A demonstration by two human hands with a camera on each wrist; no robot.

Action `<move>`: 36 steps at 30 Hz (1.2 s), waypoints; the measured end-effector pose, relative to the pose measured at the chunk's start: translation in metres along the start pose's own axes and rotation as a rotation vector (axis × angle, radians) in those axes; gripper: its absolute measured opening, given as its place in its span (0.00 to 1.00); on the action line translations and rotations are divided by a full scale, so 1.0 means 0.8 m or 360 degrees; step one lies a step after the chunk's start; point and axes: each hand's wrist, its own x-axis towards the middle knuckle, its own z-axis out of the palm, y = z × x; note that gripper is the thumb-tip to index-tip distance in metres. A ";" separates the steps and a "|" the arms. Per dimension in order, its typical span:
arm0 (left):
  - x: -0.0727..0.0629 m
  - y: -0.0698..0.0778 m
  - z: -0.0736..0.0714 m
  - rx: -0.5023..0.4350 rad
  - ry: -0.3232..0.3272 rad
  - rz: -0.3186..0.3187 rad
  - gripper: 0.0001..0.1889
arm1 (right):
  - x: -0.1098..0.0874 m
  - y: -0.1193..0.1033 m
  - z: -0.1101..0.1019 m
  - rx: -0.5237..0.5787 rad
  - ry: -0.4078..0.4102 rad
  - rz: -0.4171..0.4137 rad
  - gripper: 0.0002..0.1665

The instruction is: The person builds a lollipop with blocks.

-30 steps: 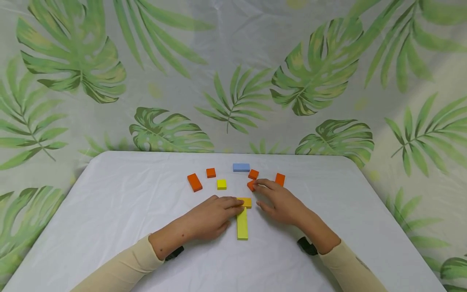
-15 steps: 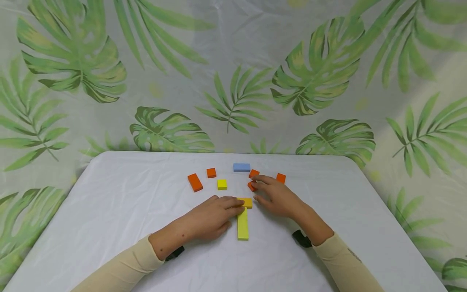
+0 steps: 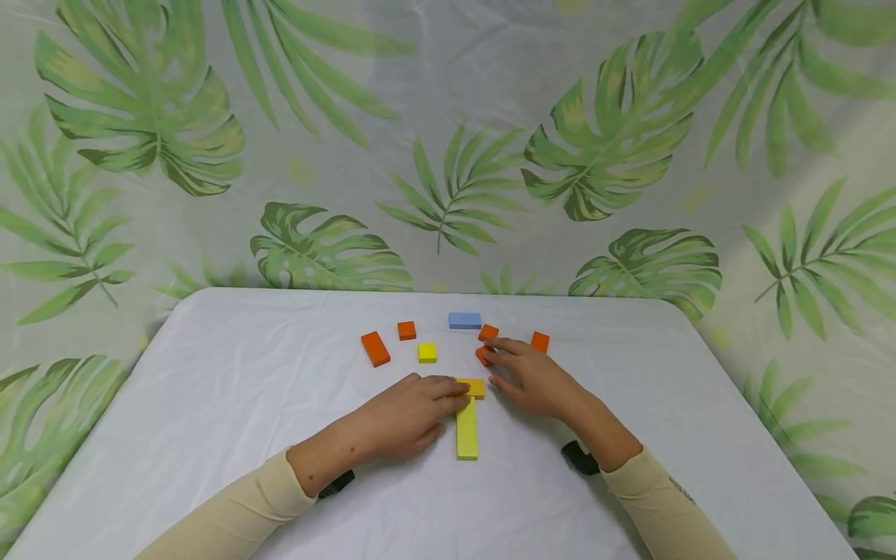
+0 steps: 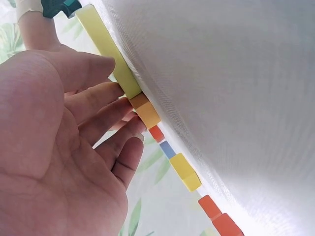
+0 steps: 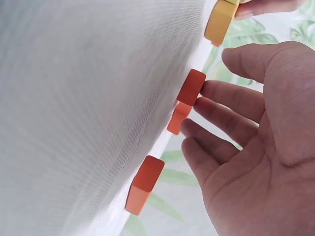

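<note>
My left hand (image 3: 409, 416) lies with its fingertips on the amber block (image 3: 477, 388), just where this meets the far end of a long yellow-green block (image 3: 467, 435). Together the two blocks make a T. In the left wrist view the fingers are fairly straight and the thumb (image 4: 101, 66) is beside the long block. My right hand (image 3: 535, 381) reaches to a small orange block (image 3: 481, 355), its fingertips right at the block's top and partly covering it. The right wrist view has this block (image 5: 191, 87) against the loosely extended fingers, with the thumb apart.
Behind it sits another small orange block (image 3: 489, 332). A longer orange block (image 3: 540, 342) is to the right, partly behind the right hand. Further left are a yellow block (image 3: 427, 353) and two orange blocks, one small (image 3: 407, 330), one longer (image 3: 376, 349). A blue block (image 3: 465, 320) stands at the back.
My right hand has shifted slightly left, its fingertips staying over the small orange block. The left hand and the blocks keep their places.
</note>
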 end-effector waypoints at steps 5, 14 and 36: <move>0.000 -0.001 0.000 0.0001 -0.0004 -0.0004 0.26 | 0.000 0.000 0.001 0.0004 0.0007 -0.0008 0.29; 0.001 -0.001 0.001 -0.0005 0.0007 0.0011 0.26 | -0.001 -0.001 0.003 0.0020 0.0030 -0.0025 0.28; 0.000 0.002 0.005 0.0037 -0.0024 -0.0003 0.27 | -0.008 -0.014 0.010 -0.0029 0.0006 -0.0024 0.31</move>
